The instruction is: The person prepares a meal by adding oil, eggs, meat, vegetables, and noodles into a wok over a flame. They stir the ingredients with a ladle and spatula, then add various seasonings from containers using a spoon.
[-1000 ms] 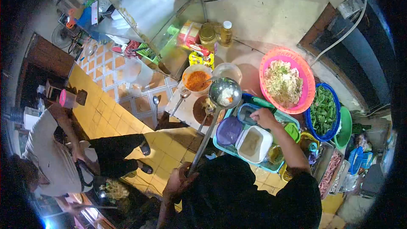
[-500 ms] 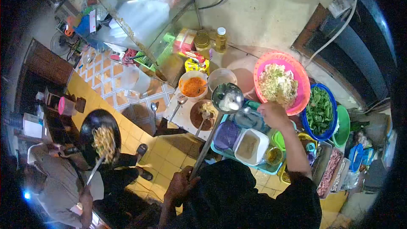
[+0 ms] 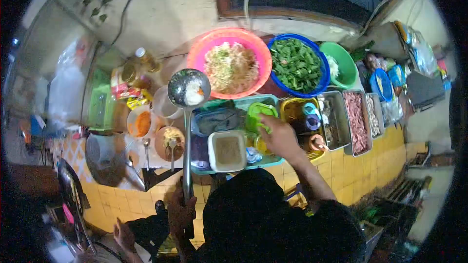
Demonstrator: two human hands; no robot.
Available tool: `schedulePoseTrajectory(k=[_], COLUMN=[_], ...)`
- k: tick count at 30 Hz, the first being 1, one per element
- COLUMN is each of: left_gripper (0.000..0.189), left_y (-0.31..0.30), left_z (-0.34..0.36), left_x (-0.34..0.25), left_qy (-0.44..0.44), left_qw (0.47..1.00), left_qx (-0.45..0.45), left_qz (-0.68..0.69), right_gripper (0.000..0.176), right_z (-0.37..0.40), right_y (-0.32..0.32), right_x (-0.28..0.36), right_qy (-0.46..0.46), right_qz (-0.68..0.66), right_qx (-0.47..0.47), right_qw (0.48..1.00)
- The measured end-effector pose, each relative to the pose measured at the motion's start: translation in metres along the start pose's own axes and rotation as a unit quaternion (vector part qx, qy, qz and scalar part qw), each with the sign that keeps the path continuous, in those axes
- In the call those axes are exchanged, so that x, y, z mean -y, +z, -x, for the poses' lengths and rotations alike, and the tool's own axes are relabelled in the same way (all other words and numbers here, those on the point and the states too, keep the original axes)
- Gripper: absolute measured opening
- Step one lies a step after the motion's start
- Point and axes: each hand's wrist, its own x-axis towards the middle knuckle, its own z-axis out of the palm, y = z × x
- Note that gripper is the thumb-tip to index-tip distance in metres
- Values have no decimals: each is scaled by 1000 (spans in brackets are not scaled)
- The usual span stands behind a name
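Note:
My left hand (image 3: 182,210) is closed around the long handle of a ladle (image 3: 187,141). The ladle's dark bowl is raised in front of the pink basin and holds a white mass with a small orange bit. My right hand (image 3: 279,139) reaches over a bright green container (image 3: 262,113) in the turquoise basket (image 3: 243,101), with its fingers curled down at the container. What those fingers hold, if anything, is hidden. Beside the container are a white square tub (image 3: 227,151) of brownish contents and a dark blue cloth-like item (image 3: 219,122).
A pink basin (image 3: 195,63) of shredded vegetables, a blue basin (image 3: 325,75) of greens and a green bowl (image 3: 348,63) line the back. Metal trays (image 3: 358,122) hold pinkish meat on the right. At left are an orange-filled bowl (image 3: 140,122) and another person's hand (image 3: 123,235).
The view has swung rightward. My right hand has moved from near the ladle's bowl to the green container. My left hand still holds the ladle, now more upright.

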Motion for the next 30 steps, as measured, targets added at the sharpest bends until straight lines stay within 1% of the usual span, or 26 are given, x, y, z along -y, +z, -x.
schedulePoseTrajectory(k=[2,4,6,7,8,9,10,11,12,13,14,16,17,18,19,20,21,22,23,24,25,26,27,28,29,30], left_gripper=[22,26,30,31,32,31,31,31,30,27,26,26,28,30,27,29,29,29,29,29,29,28,27,27,26,25], left_y=[10,19,33,38,42,45,50,57,62,68,72,84,90,96,100,106,112,118,126,136,148,157,166,172,181,190], left_z=[-6,-14,-23,-23,-21,-14,-14,-16,-15,5,8,28,38,35,40,46,53,60,67,74,79,92,105,118,130,145], left_x=[-13,-23,-16,-23,-40,-57,-53,-47,-42,-75,-71,-74,-81,-58,-54,-49,-45,-41,-35,-24,-7,-6,-6,-11,-14,-15], left_qy=[16,82,136,122,106,86,83,122,161,33,22,1,50,54,37,19,18,18,17,12,7,22,35,27,35,43], left_qw=[1000,995,983,979,974,977,977,976,973,984,988,992,994,992,992,992,994,995,996,997,979,986,992,991,989,988], left_qx=[-2,39,57,88,116,139,137,144,149,138,135,114,94,108,115,122,107,97,88,74,83,68,52,37,32,25], left_qz=[4,48,109,136,165,139,139,104,69,106,66,57,39,47,32,20,31,20,10,22,185,148,111,129,138,146], right_gripper=[25,17,12,14,31,44,57,57,67,76,76,78,79,79,80,81,76,76,72,68,61,61,61,61,63,63], right_z=[21,55,65,71,71,74,75,70,63,60,60,59,59,57,55,51,49,45,43,41,40,37,32,26,20,15], right_y=[-38,-62,-96,-103,-108,-110,-108,-104,-99,-94,-86,-73,-70,-66,-63,-63,-65,-65,-65,-64,-68,-73,-79,-86,-99,-106], right_x=[-26,-68,-84,-104,-119,-136,-151,-162,-173,-181,-190,-202,-204,-205,-205,-201,-196,-193,-191,-187,-177,-164,-159,-154,-140,-132], right_qy=[80,154,239,272,292,220,146,143,198,247,239,129,114,100,100,98,107,90,66,43,48,72,26,-23,-46,-67], right_qz=[-9,93,223,182,165,94,22,19,-75,-169,-172,-88,-43,-44,-95,-145,-132,-131,-148,-167,-198,-234,-202,-168,-105,-102], right_qx=[-71,-95,6,-19,36,51,65,67,125,182,183,199,197,200,196,194,192,200,182,166,144,129,112,95,101,117], right_qw=[994,979,945,945,941,970,987,987,969,937,938,968,973,974,971,965,967,967,970,971,968,961,973,981,988,986])
